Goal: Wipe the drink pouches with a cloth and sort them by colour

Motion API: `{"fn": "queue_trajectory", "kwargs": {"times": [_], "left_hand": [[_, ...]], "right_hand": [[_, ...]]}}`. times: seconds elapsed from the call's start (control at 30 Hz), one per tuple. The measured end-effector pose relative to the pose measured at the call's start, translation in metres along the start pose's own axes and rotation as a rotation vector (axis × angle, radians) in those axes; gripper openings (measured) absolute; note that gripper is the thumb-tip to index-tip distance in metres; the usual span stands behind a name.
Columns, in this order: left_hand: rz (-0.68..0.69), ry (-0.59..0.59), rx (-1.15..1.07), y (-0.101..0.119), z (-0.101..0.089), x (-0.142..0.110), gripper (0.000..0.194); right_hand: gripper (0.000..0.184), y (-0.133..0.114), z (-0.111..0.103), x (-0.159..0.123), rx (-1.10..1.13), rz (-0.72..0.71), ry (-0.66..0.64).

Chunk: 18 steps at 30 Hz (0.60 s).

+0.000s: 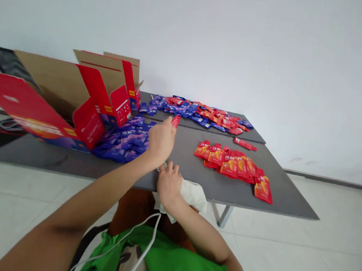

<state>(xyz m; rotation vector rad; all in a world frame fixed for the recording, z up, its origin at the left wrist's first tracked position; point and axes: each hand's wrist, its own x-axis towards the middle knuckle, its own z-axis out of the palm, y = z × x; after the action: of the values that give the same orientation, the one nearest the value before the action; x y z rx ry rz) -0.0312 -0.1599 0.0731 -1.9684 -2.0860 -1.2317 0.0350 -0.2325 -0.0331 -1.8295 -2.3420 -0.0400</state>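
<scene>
Over a grey tabletop, left hand pinches red pouch, apparently mid-move, next needing steady hold; right hand touches white cloth, grip unclear.

Glossy plastic film forms the red pouches and purple pouches; the cartons are cardboard, matt inside; the tabletop looks smooth, matt; the rag is cloth.

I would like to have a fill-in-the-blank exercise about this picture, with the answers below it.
1. The packet in the left hand is ____.
2. Beside the right hand is a ____ cloth.
3. Open boxes stand on the picture's ____ side.

Missing words: red; white; left.
</scene>
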Motion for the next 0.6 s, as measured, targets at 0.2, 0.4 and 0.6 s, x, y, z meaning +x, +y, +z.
{"fn": "queue_trajectory", "kwargs": {"times": [0.2,0.4,0.6], "left_hand": [[0.508,-0.285,-0.060,0.062,0.085,0.013,0.052],[0.888,-0.387,0.293,0.110,0.158,0.014,0.054],[1.133,-0.295,0.386,0.133,0.168,-0.034,0.049]], "right_hand": [[0.035,-0.002,0.004,0.002,0.035,0.011,-0.078],[0.039,-0.001,0.012,0.004,0.126,0.060,-0.027],[0.037,0.003,0.020,0.003,0.172,-0.025,-0.028]]}}
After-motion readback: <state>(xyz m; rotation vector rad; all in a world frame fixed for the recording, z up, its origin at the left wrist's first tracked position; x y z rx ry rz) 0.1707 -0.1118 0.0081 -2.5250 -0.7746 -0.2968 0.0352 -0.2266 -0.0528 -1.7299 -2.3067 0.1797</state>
